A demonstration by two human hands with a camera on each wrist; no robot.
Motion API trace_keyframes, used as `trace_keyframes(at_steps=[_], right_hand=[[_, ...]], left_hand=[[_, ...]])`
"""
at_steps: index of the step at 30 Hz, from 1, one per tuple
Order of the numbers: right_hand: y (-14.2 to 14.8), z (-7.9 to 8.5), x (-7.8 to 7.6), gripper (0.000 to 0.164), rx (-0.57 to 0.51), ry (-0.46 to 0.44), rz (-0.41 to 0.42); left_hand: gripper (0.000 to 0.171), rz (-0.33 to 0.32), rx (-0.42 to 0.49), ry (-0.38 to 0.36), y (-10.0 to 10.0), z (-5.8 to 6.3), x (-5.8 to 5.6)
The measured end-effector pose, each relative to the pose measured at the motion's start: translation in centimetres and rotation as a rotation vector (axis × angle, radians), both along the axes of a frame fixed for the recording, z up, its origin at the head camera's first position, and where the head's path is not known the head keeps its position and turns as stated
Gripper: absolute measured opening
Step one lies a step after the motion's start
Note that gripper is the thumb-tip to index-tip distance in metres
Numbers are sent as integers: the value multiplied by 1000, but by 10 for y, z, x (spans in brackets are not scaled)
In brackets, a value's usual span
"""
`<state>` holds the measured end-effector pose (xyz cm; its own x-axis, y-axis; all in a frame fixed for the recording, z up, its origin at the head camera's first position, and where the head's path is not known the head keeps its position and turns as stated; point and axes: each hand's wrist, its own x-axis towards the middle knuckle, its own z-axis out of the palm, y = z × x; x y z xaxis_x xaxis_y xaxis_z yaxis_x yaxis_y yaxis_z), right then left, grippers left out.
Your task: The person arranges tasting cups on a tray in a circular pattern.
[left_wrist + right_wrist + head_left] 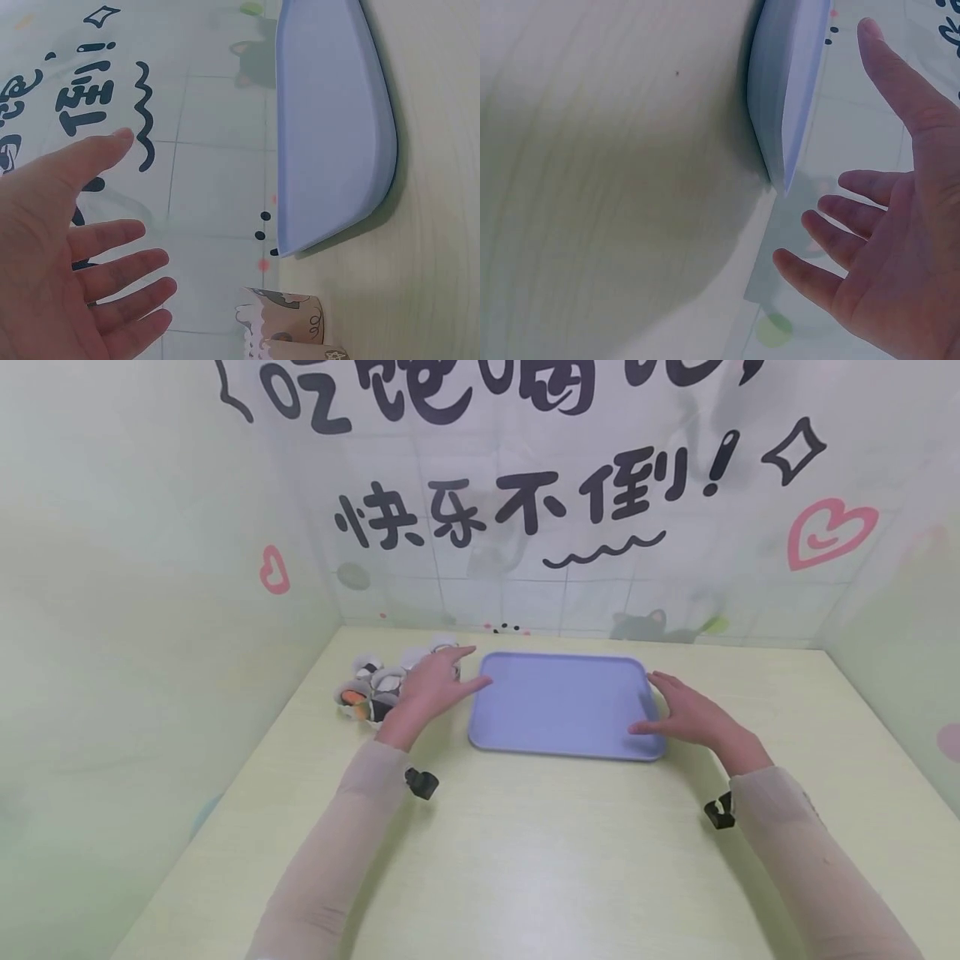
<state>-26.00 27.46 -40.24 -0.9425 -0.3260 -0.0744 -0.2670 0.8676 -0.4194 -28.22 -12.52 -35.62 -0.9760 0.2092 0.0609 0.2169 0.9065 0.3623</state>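
Observation:
A light purple-blue rectangular tray (562,703) lies flat on the table, its visible surface bare. My left hand (433,687) is held between the tray's left edge and a cluster of small paper cups (362,710), partly covering the cups. In the left wrist view, that hand (90,259) has its fingers spread, apart from the tray (334,112) and the paper cups (300,315). Beside the tray's right edge is my right hand (693,714), thumb over the rim. Seen from the right wrist, its palm (900,232) holds nothing and the tray's end (780,97) is close by.
The pale wooden table (540,860) meets a printed back wall (495,585) behind the tray, with side walls left and right. Several cups contain small sushi-like pieces (352,697). A small black device (422,783) is strapped at each wrist.

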Motion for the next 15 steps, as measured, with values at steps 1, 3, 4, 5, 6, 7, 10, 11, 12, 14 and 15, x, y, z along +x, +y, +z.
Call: trace_keyframes(at_steps=[1,3,4,5,6,7,10,11,12,14,15], right_hand=[[0,0,0,113,-1,0,-2],[1,0,0,113,0,1,-3],[1,0,0,113,0,0,-2],[2,0,1,113,-1,-1,-3],[2,0,1,114,-1,-3,-2],[2,0,1,114,-2,-6,-3],[2,0,3,115,-12,-20,-5],[2,0,4,115,-17,-24,-3],[2,0,4,115,-19,-24,1],[0,-1,5,114,-26,-28,8],[-1,-2,5,114,-24,-27,12]], left_hand=[[75,1,8,0,-1,1,1],[75,6,29,-3,-2,3,2],[75,9,34,-1,-3,4,2],[75,12,42,-2,-5,4,3],[75,16,46,-3,-6,5,3],[74,19,49,-2,-8,6,4],[73,32,61,6,-13,8,7],[73,39,64,7,-16,8,8],[71,45,70,10,-18,9,10],[69,60,75,17,-23,11,13],[69,65,78,18,-26,11,14]])
